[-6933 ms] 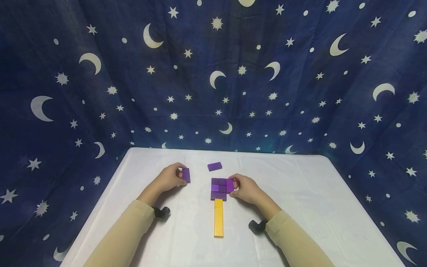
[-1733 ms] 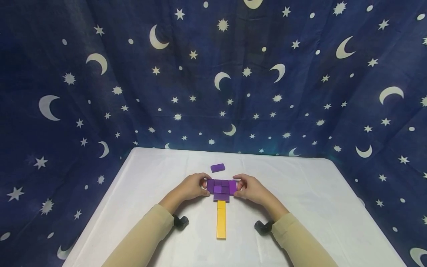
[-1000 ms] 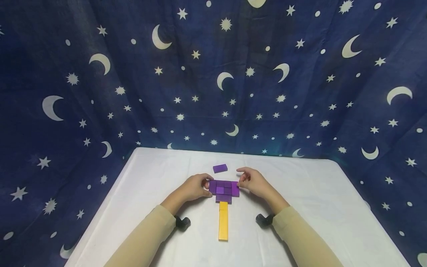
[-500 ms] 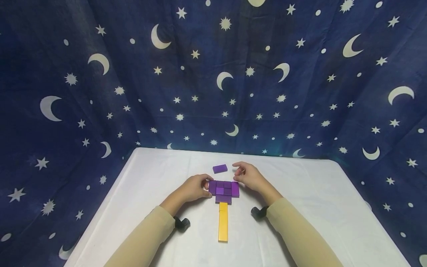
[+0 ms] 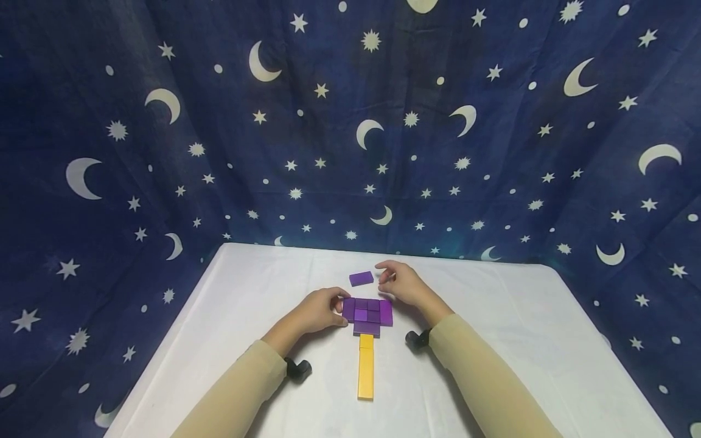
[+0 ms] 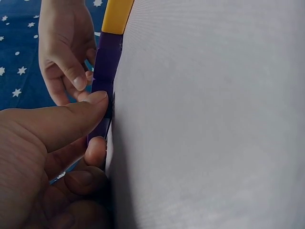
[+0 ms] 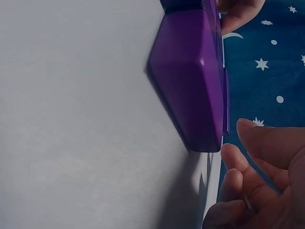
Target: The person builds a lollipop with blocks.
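My left hand [image 5: 317, 311] pinches the left purple block [image 5: 348, 310] of a flat purple cluster, thumb at its near end, a finger at its far end. In the left wrist view the thumb [image 6: 71, 119] presses against the purple edge. Several purple blocks of differing shades make up the cluster, the brightest [image 5: 386, 312] on its right side. A yellow strip of blocks [image 5: 366, 371] runs from the cluster toward me. Behind the cluster lies a loose purple block [image 5: 361, 278]. Just right of it hovers my right hand [image 5: 404, 283], fingers loosely bent, holding nothing.
The blocks lie on a white-covered table [image 5: 482, 353]. A dark blue cloth [image 5: 328, 201] with moons and stars hangs behind and at both sides. A black wrist camera [image 5: 298, 370] is on my left wrist, another [image 5: 418, 339] on my right.
My left hand brought its purple block from the left to the cluster. My right hand let go of the bright purple block and moved back and left toward the loose one.
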A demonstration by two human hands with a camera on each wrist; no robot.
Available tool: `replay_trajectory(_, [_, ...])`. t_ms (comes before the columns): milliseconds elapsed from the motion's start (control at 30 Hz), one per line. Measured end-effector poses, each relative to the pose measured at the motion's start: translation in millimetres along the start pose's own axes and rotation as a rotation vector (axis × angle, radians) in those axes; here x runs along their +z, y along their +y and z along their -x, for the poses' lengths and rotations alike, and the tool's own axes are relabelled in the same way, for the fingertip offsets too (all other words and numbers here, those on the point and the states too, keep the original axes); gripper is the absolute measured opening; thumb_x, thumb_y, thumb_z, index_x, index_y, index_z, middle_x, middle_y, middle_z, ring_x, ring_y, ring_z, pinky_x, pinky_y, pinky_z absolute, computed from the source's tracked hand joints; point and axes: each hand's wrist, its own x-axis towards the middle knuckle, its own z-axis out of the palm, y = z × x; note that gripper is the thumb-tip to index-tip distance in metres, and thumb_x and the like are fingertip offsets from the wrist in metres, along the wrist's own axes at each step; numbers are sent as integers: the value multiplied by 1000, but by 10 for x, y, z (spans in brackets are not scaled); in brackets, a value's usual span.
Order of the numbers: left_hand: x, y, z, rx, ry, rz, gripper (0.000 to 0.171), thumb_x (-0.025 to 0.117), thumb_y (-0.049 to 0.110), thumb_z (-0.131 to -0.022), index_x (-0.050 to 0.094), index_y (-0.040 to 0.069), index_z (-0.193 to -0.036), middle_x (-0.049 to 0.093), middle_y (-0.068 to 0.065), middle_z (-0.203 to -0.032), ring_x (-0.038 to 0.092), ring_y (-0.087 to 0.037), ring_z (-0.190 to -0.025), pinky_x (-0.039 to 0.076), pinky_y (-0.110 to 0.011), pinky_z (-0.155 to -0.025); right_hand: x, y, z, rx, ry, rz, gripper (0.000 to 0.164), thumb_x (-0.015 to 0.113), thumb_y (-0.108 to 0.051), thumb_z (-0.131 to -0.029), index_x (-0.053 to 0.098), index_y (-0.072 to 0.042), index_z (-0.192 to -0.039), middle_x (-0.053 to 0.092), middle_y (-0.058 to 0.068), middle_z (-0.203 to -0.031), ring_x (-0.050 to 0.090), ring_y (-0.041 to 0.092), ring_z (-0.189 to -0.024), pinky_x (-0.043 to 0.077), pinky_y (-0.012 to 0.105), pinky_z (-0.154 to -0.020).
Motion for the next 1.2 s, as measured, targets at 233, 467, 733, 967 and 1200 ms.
replay_trajectory(233, [-13,10,7,2,-3,-2,59,94,23,-80,71,17,-134,64,5,-91,58,-17,-90,50,-41,-91,27,-14,-86,6,-22,4,57,80,-2,-89,66,-8,-143,73,6,-103,64,20,-91,52,30,-76])
replay_trajectory(467, [-7,11,9,1,-13,-3,60,94,23,-80,71,16,-135,63,5,-90,57,-15,-86,49,-39,-88,58,-26,-130,22,-46,-5,57,79,-1,-88,66,-7,-144,73,7,-103,64,19,-88,52,29,-73])
replay_trajectory(733, [-8,1,19,8,-9,-9,60,94,24,-81,71,16,-135,63,5,-89,57,-15,-86,49,-40,-88,84,-50,-176,22,-56,23,58,80,-1,-87,67,-8,-143,71,6,-97,60,15,-73,51,28,-65])
replay_trajectory(967, [-11,8,23,1,-12,-9,60,94,24,-81,71,17,-136,64,5,-91,58,-17,-90,50,-42,-91,88,-74,-212,33,-92,85,57,81,-4,-89,66,-9,-144,69,4,-97,60,16,-76,51,28,-69])
replay_trajectory(1200, [-10,8,10,-6,-9,-14,60,93,25,-81,71,18,-136,65,5,-92,59,-16,-91,51,-42,-93,94,-105,-238,57,-102,119,55,81,-8,-90,68,-11,-143,67,2,-95,61,16,-80,51,30,-74])
